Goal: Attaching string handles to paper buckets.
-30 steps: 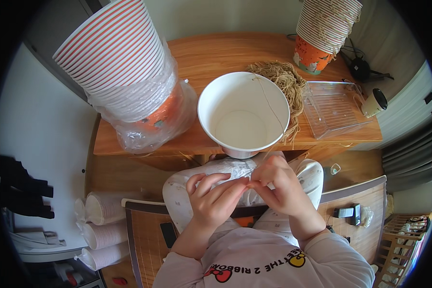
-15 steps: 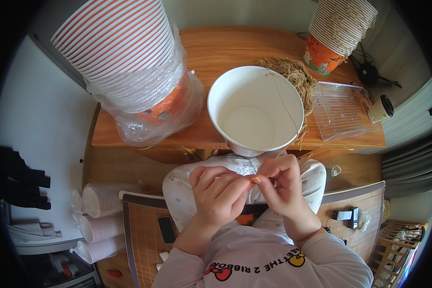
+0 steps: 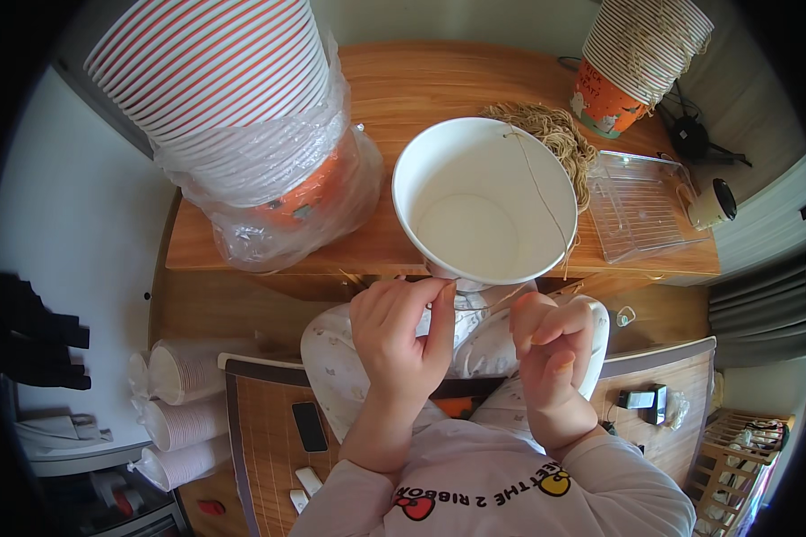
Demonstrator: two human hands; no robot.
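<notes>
A large white paper bucket [image 3: 475, 179] stands at the front edge of the wooden desk, tilted toward me with its mouth up. A thin tan string [image 3: 533, 166] passes through the rim at the back, crosses the inside and comes over the right side of the rim. My left hand [image 3: 398, 331] is closed in a pinch on the string, just below the bucket's front. From there the string stretches right, toward my right hand [image 3: 553, 345]. That hand hovers above my right knee with its fingers loosely bent and the thumb apart, nothing visible in it.
A tall stack of buckets [image 3: 233, 98] in clear plastic stands left on the desk [image 3: 394, 80]. Behind the bucket lies a bundle of tan strings [image 3: 560, 139]. Right are a clear tray [image 3: 640, 206], a cup [image 3: 712, 204] and another bucket stack [image 3: 636, 63]. A phone [image 3: 309, 426] lies low left.
My hands were together at the string and have parted. The left has moved up toward the bucket with the string; the right has moved slightly right and its fingers have loosened.
</notes>
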